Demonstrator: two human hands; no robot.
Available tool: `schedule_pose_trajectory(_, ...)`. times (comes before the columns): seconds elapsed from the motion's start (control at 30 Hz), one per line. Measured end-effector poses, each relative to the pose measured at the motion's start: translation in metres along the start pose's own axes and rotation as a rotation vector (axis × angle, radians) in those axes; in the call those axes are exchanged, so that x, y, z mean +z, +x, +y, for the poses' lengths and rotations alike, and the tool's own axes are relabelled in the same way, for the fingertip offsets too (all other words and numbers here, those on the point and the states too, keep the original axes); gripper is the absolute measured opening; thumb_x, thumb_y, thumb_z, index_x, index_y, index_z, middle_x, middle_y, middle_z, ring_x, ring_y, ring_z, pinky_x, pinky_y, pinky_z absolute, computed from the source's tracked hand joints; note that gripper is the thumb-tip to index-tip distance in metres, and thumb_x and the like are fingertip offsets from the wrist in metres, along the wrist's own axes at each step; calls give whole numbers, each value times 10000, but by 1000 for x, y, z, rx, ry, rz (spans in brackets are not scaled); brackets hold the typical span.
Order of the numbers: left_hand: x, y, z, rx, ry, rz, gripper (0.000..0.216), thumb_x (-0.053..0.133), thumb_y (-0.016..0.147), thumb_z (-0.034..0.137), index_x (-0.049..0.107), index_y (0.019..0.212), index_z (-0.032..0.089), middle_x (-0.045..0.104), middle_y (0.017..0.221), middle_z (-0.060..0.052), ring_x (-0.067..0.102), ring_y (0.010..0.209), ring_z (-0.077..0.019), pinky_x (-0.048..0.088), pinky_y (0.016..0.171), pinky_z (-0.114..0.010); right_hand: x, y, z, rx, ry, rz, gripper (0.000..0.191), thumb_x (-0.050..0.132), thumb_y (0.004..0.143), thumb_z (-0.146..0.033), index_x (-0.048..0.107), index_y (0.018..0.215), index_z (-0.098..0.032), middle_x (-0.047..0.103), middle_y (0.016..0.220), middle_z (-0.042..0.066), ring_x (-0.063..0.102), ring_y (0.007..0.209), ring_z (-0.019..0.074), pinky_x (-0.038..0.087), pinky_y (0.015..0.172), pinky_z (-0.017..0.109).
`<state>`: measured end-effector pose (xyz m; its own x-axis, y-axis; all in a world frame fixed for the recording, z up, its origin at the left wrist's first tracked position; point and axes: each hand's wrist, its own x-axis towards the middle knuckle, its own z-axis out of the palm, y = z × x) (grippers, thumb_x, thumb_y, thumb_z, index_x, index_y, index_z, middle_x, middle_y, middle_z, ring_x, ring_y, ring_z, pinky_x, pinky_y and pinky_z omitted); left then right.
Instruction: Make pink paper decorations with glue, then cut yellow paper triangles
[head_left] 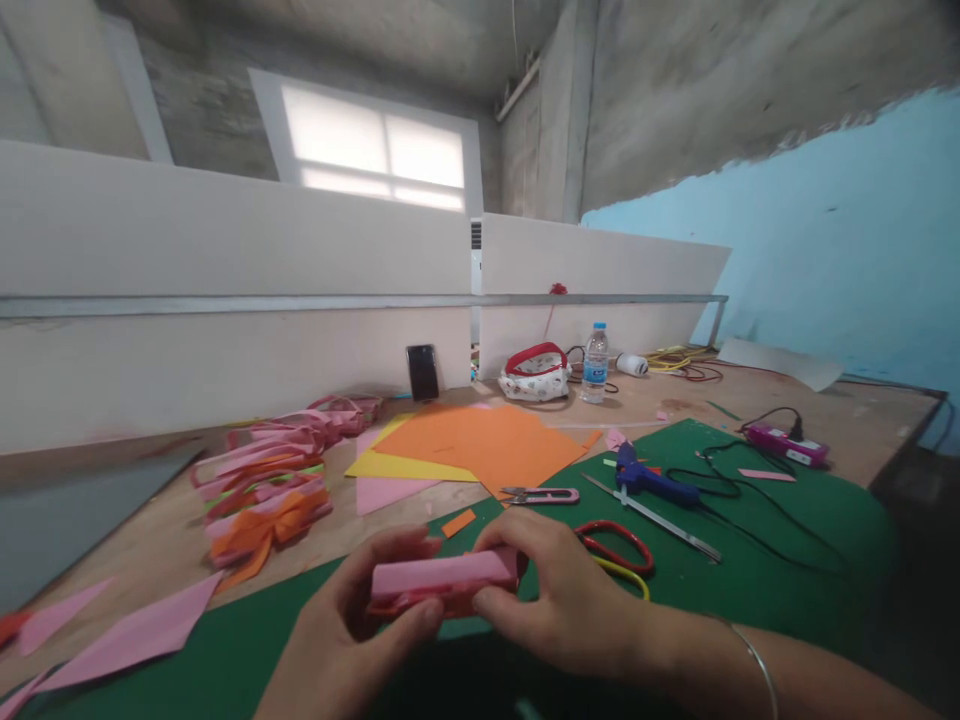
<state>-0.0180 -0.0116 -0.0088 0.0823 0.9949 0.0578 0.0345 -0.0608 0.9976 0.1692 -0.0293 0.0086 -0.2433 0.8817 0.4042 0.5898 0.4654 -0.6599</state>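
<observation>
Both my hands hold a folded pink paper piece point(444, 577) just above the green cutting mat point(757, 560). My left hand point(341, 640) pinches its left end with thumb and fingers closed. My right hand point(559, 595) grips its right end, fingers curled over the top. A red layer shows under the pink fold. A thin bangle point(757, 662) sits on my right wrist.
Red-handled scissors point(615, 545), thread snips point(541, 495), a metal ruler point(652, 517) and a blue glue gun point(649, 480) lie right of my hands. Orange and yellow sheets point(480, 445) lie behind. Folded paper bows point(262, 490) are piled at left. A phone point(422, 372), pouch point(536, 372) and water bottle point(595, 362) stand by the partition.
</observation>
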Motion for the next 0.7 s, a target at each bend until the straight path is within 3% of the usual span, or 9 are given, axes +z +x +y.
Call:
schedule_pose_trajectory(0.13,0,0,0,-15,59,-68,383,775,579,451,654,852,211,734,751,-7,672,713,-207,488,637,-256,1,-4,3,-73,-8,9,154,600,736,-156,609,889,-175,578,807,4,521,747,146,400,680,257)
schedule_pose_trajectory(0.33,0,0,-1,-5,136,-119,291,745,628,433,673,786,199,703,717,8,616,680,-177,450,616,-236,0,-5,1,-88,8,-3,114,634,765,-187,635,877,-164,554,823,16,517,763,148,410,687,262)
schedule_pose_trajectory(0.5,1,-4,6,-2,177,-117,242,724,636,424,674,744,213,665,652,34,561,603,-150,408,561,-219,0,-3,3,-108,13,7,50,633,768,-170,625,816,-158,546,784,8,515,749,146,401,679,261)
schedule_pose_trajectory(0.7,-1,-1,1,-40,125,-173,268,734,634,442,678,749,207,682,671,17,577,644,-155,417,587,-216,-1,-4,3,-124,27,-13,46,627,765,-141,627,811,-148,557,793,14,521,753,143,398,679,250)
